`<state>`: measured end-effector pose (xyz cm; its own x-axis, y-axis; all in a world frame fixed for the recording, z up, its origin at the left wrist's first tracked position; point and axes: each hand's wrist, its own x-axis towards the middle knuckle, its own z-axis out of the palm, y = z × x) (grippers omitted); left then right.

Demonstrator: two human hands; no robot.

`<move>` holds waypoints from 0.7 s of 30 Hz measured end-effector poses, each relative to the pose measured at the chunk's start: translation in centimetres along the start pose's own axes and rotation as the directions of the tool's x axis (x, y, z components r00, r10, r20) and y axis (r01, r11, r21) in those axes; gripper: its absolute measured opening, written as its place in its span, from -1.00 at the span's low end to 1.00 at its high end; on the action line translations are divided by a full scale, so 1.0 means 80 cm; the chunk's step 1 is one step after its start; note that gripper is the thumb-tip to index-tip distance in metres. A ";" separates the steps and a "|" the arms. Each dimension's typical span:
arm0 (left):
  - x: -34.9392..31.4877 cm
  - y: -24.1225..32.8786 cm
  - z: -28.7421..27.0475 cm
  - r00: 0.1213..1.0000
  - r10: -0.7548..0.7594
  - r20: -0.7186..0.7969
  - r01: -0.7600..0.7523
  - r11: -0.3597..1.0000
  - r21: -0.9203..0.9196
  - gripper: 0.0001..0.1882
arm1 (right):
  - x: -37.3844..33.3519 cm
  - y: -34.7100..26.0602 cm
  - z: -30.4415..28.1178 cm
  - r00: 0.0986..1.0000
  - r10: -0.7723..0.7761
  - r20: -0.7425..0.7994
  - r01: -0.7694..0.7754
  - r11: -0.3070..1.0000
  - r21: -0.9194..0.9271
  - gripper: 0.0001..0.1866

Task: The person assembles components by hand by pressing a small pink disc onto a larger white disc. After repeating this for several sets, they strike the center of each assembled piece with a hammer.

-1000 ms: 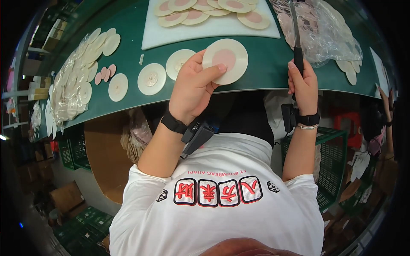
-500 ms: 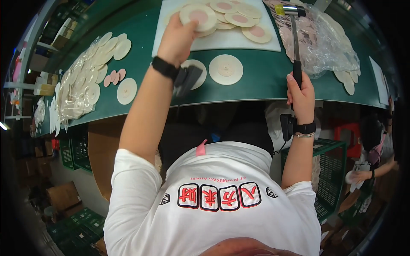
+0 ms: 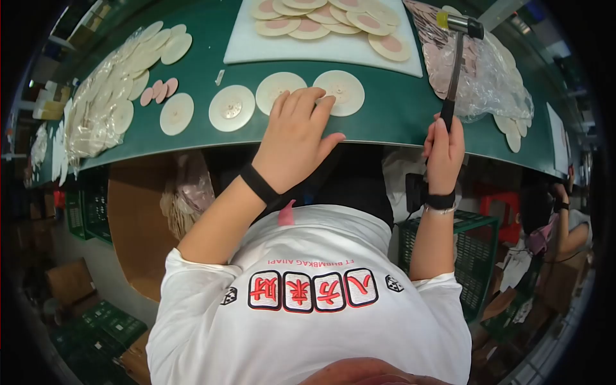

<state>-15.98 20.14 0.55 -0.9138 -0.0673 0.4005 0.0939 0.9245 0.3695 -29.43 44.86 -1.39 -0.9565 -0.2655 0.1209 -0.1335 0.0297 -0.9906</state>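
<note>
My left hand (image 3: 296, 131) lies palm down with its fingers spread over the table's near edge, fingertips at a cream round disc (image 3: 274, 83) and the neighbouring cream disc (image 3: 346, 92). Nothing shows in its grip. To its left, in the same row, are another cream disc (image 3: 231, 108) with a small raised centre and one more disc (image 3: 176, 114). My right hand (image 3: 444, 151) is wrapped round the black handle of a mallet (image 3: 457, 64), held head up, with one yellow and one black face.
Ahead, a white board (image 3: 289, 51) bears a heap of cream discs with pink centres (image 3: 310, 28). Clear bags of discs lie at left (image 3: 96, 125) and right (image 3: 494, 83). Small pink discs (image 3: 159, 91) sit by the left bag. Another person's arm (image 3: 568, 231) shows at far right.
My left hand has come back from the heap on the board to the near row of discs, and the pink-centred disc is out of its grip. My right hand still holds the mallet.
</note>
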 end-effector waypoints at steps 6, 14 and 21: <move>-0.002 0.001 0.022 0.998 0.061 -0.033 -0.050 0.965 0.257 -0.38 | -0.070 -0.016 0.014 0.990 -0.101 0.094 0.134 0.864 -0.486 -0.80; -0.002 0.000 0.026 0.999 0.049 -0.004 -0.047 0.965 0.259 -0.34 | -0.104 -0.037 0.028 0.960 -0.079 0.269 0.251 0.664 -0.704 -0.67; -0.004 -0.002 0.030 1.000 0.030 -0.006 -0.028 0.972 0.233 -0.32 | -0.105 -0.053 0.033 0.953 -0.087 0.291 0.283 0.600 -0.748 -0.62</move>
<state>-16.64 20.91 -1.65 -0.9084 -0.0419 0.4160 0.0246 0.9879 0.1533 -20.18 44.44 1.60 -0.8244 -0.5358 0.1824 -0.5447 0.6635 -0.5129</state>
